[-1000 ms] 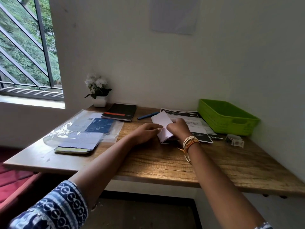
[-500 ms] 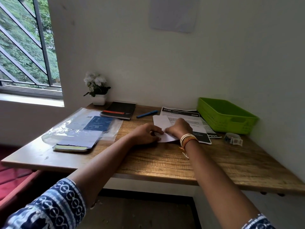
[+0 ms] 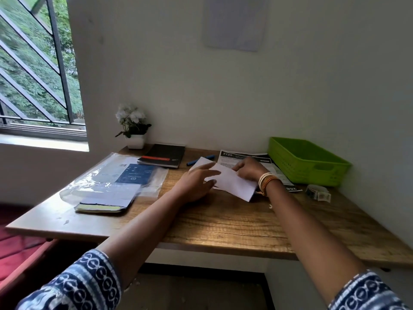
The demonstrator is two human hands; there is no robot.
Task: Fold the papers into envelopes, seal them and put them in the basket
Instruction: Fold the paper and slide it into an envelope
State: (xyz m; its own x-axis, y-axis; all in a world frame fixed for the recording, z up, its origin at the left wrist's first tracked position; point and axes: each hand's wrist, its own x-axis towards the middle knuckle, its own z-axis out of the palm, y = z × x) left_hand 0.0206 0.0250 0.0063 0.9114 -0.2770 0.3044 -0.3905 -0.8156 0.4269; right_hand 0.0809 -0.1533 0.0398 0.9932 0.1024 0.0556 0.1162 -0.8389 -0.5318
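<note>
A folded white paper (image 3: 232,183) lies in the middle of the wooden desk (image 3: 223,222), one flap raised. My right hand (image 3: 249,170), with bangles at the wrist, pinches the paper's far edge. My left hand (image 3: 196,182) hovers at the paper's left side with its fingers spread and straight, fingertips at the paper's edge. The green plastic basket (image 3: 288,157) stands at the back right against the wall, and nothing shows inside it.
Printed sheets (image 3: 243,156) lie under and behind the paper. A tape roll (image 3: 317,191) sits in front of the basket. A blue pen (image 3: 201,159), a black notebook (image 3: 163,155), a flower pot (image 3: 134,130) and a clear plastic sleeve with booklets (image 3: 116,182) fill the left half.
The left hand has lifted off the paper and opened its fingers. The right hand has moved to the far edge and raised a flap; the paper now lies turned longer towards the right.
</note>
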